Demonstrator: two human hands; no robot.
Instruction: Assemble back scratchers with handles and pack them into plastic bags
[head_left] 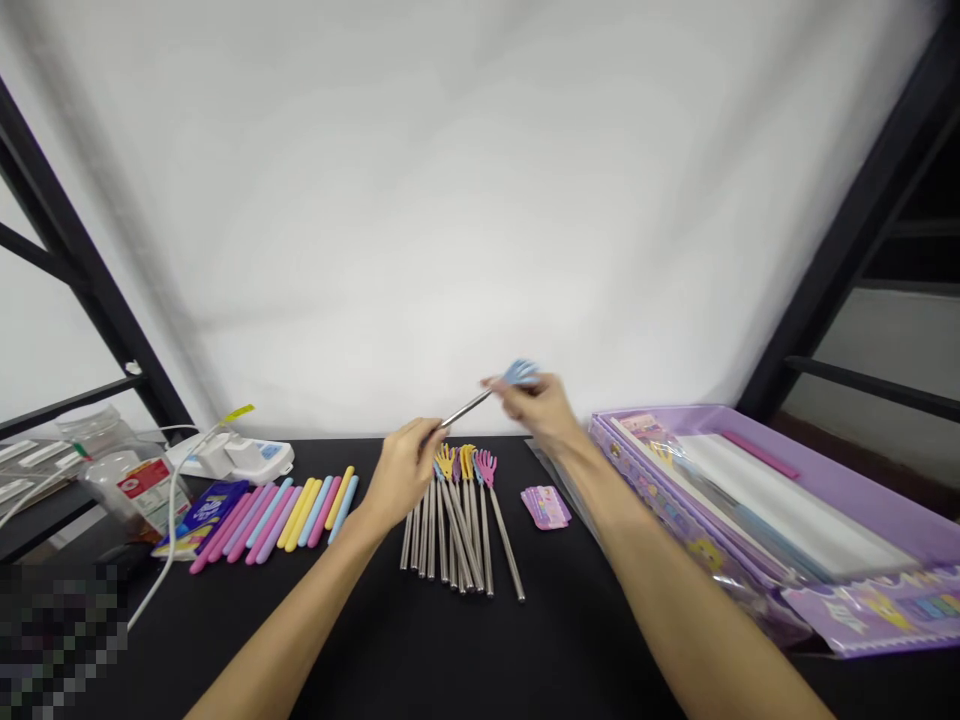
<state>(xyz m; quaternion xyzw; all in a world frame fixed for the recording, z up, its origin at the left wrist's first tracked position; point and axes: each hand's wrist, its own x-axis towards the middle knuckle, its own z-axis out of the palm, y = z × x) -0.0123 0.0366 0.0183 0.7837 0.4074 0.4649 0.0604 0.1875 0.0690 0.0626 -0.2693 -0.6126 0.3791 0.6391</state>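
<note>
Above the table I hold up a back scratcher (pixel 471 405) with a thin metal rod and a light blue claw-shaped head. My left hand (pixel 409 465) is closed around the rod's lower end. Up near the blue head, my right hand (pixel 536 405) pinches it, slightly blurred. Below lie several metal back scratcher rods (pixel 457 540) side by side, their yellow, pink, blue and purple claw heads pointing away from me. Left of my left hand is a row of coloured handle tubes (pixel 300 510) in pink, blue, purple and yellow. A small stack of printed cards (pixel 546 507) sits right of the rods.
A purple display box (pixel 705 420) with more items inside takes up the right side. At left stand a clear plastic jar (pixel 127 480), a white power strip (pixel 259 460), a blue snack packet (pixel 214 505) and a white cable (pixel 174 510). A white curtain (pixel 450 200) hangs behind.
</note>
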